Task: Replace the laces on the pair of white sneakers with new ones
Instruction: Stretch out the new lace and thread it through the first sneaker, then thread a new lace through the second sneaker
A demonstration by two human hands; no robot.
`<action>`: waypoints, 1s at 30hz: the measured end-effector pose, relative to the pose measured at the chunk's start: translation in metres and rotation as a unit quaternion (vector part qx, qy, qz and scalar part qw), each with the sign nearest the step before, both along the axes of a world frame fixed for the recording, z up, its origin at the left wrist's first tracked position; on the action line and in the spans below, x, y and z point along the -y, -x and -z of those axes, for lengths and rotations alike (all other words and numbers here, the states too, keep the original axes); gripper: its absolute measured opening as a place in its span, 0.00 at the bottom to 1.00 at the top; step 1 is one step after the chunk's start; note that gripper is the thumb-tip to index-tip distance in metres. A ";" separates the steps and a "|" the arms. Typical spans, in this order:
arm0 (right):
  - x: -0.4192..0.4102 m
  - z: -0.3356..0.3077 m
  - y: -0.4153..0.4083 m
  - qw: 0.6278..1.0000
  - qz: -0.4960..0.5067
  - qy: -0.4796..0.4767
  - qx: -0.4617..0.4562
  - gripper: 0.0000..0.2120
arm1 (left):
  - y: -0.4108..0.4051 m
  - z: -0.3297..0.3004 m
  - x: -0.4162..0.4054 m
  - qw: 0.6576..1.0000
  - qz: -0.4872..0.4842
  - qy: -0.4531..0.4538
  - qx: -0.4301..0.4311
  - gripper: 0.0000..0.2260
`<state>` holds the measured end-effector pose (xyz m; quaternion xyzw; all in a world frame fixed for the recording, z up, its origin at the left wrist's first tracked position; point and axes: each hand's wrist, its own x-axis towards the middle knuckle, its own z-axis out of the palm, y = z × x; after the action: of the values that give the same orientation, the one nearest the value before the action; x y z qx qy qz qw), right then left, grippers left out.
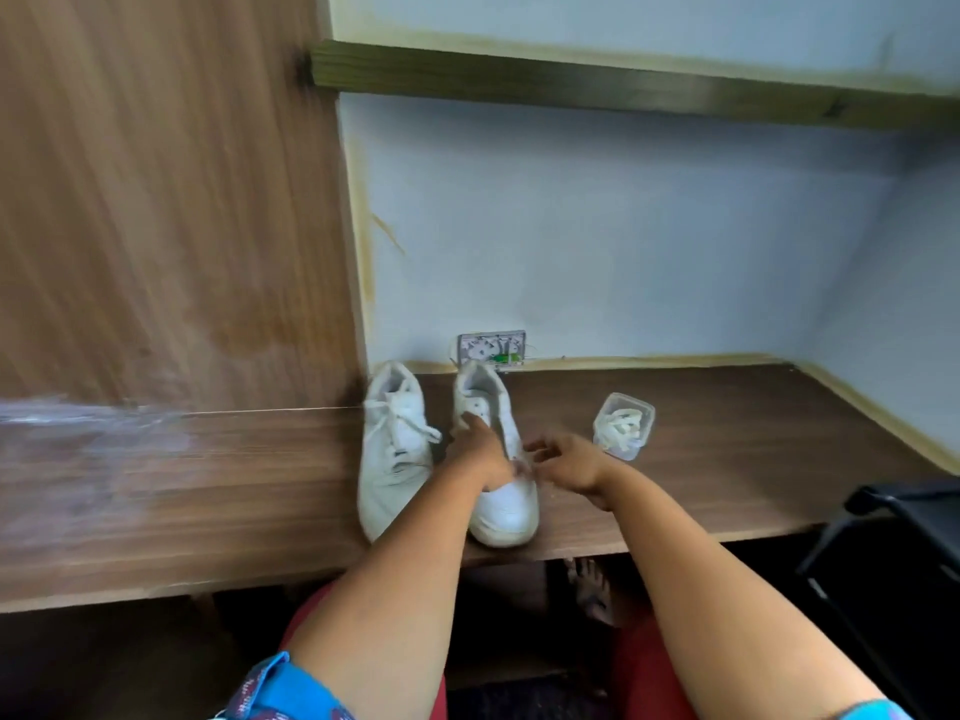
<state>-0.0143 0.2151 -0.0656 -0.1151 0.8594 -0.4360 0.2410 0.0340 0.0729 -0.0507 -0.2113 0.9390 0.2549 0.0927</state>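
Two white sneakers stand side by side on the wooden desk [717,491], toes toward me. The left sneaker [392,470] has its white laces tied in a bow. The right sneaker [511,511] shows no laces that I can make out. My left hand [485,457] lies on top of the right sneaker, its fingers stretched up toward the tongue. My right hand [569,462] hovers just right of that sneaker with loosely curled fingers and holds nothing. A small clear plastic box [623,426] with white laces inside sits to the right.
A wall socket [492,348] sits right behind the sneakers. A tall wooden panel [156,200] closes the left side and a shelf [571,80] runs overhead. A black chair [893,543] stands at the desk's right front corner. The image is motion-blurred.
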 end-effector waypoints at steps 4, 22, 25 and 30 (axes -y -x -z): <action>-0.048 -0.017 0.041 0.965 0.155 -0.074 -0.197 0.11 | 0.016 -0.002 -0.017 1.000 -0.021 -0.012 -0.008 0.51; -0.052 -0.035 0.102 0.929 0.084 -0.122 -0.338 0.08 | 0.069 0.000 -0.058 0.941 0.089 -0.009 -0.325 0.29; -0.021 -0.057 0.069 0.903 -0.015 -0.043 -0.427 0.05 | 0.071 -0.011 -0.059 0.913 0.075 -0.157 -0.369 0.20; -0.013 -0.080 0.041 0.936 0.035 0.155 -0.315 0.13 | 0.049 -0.034 -0.044 0.886 0.031 -0.314 -0.339 0.04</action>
<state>-0.0553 0.2282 0.0143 -0.2529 0.8162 -0.5135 -0.0784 -0.0150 0.1169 -0.0171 -0.0427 0.7899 0.5899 -0.1621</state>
